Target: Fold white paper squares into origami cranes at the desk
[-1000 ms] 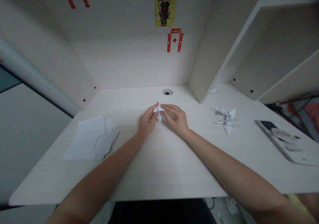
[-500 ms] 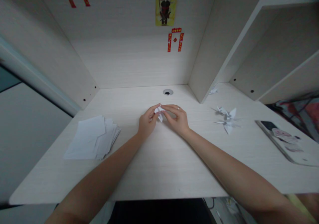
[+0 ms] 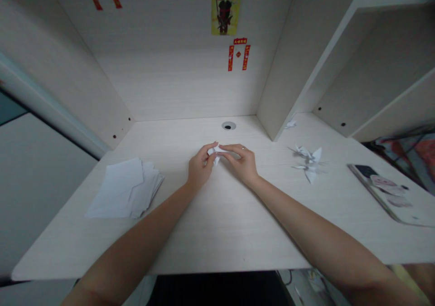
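Head view: 2 hands pinch folded paper (white, angular).

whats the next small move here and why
Probably pressing a crease in the folded paper firmer with the right hand while the left hand steadies it. Both hands already pinch it from opposite sides, and a point of it juts out below the fingers; the exact folds are too small to tell.
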{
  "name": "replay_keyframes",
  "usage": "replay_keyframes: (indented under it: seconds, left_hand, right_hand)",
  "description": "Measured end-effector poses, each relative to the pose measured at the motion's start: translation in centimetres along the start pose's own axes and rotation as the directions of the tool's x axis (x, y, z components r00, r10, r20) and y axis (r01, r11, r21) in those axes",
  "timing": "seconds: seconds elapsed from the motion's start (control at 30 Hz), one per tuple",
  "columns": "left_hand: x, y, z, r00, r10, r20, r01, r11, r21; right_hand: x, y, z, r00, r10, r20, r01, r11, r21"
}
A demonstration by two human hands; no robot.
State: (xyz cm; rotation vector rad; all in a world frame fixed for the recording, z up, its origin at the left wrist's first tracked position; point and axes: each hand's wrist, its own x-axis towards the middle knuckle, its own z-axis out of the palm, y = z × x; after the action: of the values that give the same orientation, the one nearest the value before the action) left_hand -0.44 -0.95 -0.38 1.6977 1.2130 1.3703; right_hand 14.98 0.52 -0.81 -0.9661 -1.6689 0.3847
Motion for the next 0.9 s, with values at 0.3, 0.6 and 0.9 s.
replay_keyframes:
  seconds: [0.3, 0.6, 0.9]
  left_hand:
    - [-0.05, 0.24, 0.15, 1.000, 0.005, 0.018, -0.004, 1.000, -0.030]
    - [0.49, -0.24, 0.05, 0.999, -0.035, -0.028, 0.031, 0.992, -0.123]
    - [0.52, -0.18, 0.13, 0.999, -0.052, 0.009, 0.053, 0.980, -0.190]
  right_hand:
    - [-0.08, 0.09, 0.02, 1.000, 0.007, -0.030, -0.007, 1.000, 0.012]
    - [-0.04, 0.43, 0.17, 0.993, 0.091, -0.074, -0.086, 0.994, 0.072]
    - [0.02, 0.33, 0.24, 0.989, 0.129, -0.072, -0.123, 0.989, 0.085]
